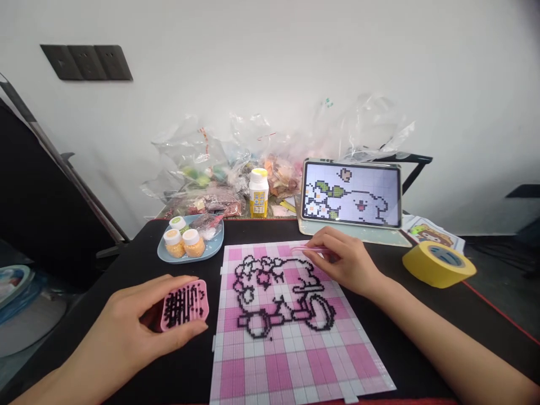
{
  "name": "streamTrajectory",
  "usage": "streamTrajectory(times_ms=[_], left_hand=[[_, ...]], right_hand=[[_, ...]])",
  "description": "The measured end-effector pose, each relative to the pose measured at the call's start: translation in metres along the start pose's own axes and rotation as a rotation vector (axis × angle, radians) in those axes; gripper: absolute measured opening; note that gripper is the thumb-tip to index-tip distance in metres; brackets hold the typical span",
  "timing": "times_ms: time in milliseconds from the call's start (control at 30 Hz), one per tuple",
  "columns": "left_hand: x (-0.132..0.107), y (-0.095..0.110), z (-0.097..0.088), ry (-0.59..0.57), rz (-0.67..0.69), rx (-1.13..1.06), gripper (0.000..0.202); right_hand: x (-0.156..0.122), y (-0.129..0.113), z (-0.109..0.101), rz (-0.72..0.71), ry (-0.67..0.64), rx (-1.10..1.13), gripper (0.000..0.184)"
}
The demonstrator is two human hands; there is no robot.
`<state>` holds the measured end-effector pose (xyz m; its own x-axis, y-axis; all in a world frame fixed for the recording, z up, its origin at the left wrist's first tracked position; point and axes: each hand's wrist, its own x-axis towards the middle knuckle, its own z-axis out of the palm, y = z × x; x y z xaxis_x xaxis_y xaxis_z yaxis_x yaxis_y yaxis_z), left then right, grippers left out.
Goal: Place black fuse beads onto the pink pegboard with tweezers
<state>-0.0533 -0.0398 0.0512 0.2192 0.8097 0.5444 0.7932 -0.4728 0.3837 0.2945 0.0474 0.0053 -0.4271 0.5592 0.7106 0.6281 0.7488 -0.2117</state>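
Observation:
My left hand point(139, 320) grips a small pink bead tray point(206, 298) by its sides; black beads lie in its grooves. Pinched in my right hand point(341, 259) are pink tweezers point(300, 248), their tips over the upper part of the pegboard. The pegboard point(295, 371) is checked pink and white and lies flat before me. Black beads on it form an outline point(258, 326) with wheel-like rings at the bottom and a flower-like cluster at the upper left. Whether the tweezers hold a bead is too small to tell.
Behind the board, a tablet point(352, 194) shows a pixel pattern. A blue plate point(162, 251) with small bead jars stands at the left, a white-and-yellow bottle point(259, 194) at the back. Yellow tape point(426, 270) lies right. Clear bags point(194, 149) line the wall.

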Motion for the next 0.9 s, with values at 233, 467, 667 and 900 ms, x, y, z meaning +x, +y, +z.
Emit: streamTrajectory(times_ms=[233,467,667,900], left_hand=[[-0.001,-0.002,-0.005,-0.09,0.017,0.023,0.045],[0.001,-0.005,-0.005,-0.041,-0.044,0.001,0.046],[0.003,-0.012,0.0,-0.045,-0.075,0.036,0.046],[0.006,0.004,0.004,-0.017,-0.362,-0.08,0.043]], right_hand=[[-0.001,0.003,0.002,0.017,0.012,0.016,0.015],[-0.001,0.003,0.002,0.016,0.019,0.025,0.013],[-0.001,0.003,0.002,0.02,0.017,0.037,0.012],[-0.001,0.001,0.002,0.026,0.008,0.042,0.014]])
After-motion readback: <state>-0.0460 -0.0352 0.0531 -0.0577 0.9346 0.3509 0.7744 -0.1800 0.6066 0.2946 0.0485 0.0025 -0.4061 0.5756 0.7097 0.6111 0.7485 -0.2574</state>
